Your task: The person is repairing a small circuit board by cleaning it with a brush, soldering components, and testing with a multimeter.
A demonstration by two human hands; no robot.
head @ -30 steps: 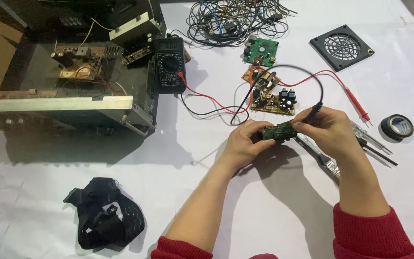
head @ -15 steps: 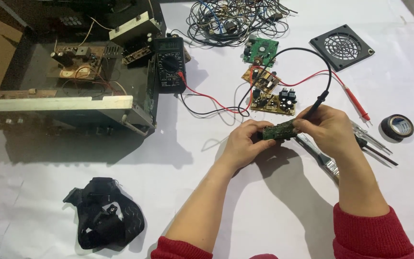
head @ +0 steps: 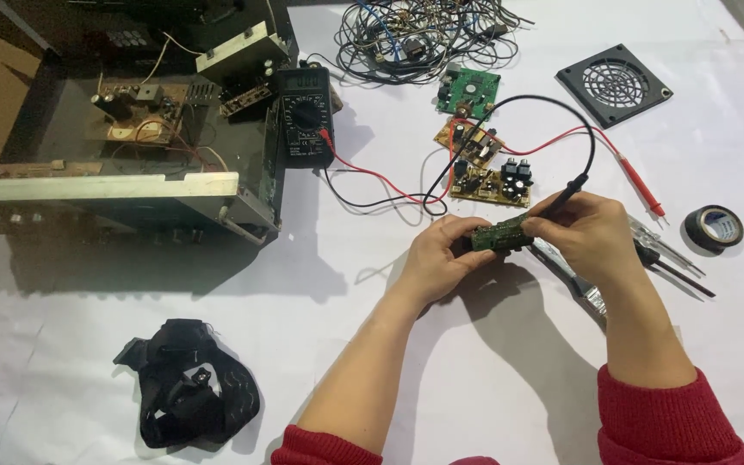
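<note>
While the left hand pinches the small green circuit board by its left end, thumb over the top and fingers curled under, the right hand is closed around the black probe, tip at the board's right end. The board is held clear above the bench, right of centre, just in front of the tan boards.

Handling, my read: light, rigid, brittle at solder joints and component legs. Best held by the bare edges, as it is now, off the parts and traces. It's small enough to twist in a pinch under sideways probe force, so press straight down. The probe lead is springy and may tug.

Versus the earlier frames: the board and both hands sit in about the same spot. The black lead has changed, now arching higher and rounder toward the far edge; the probe looks more upright. The red probe lies unmoved at the right.

Around it: multimeter leaning on the opened metal chassis at the far left, wire tangle at the far edge, green board, tan boards, black fan grille, tape roll near the right edge, pliers, black strap bundle near the front left.
</note>
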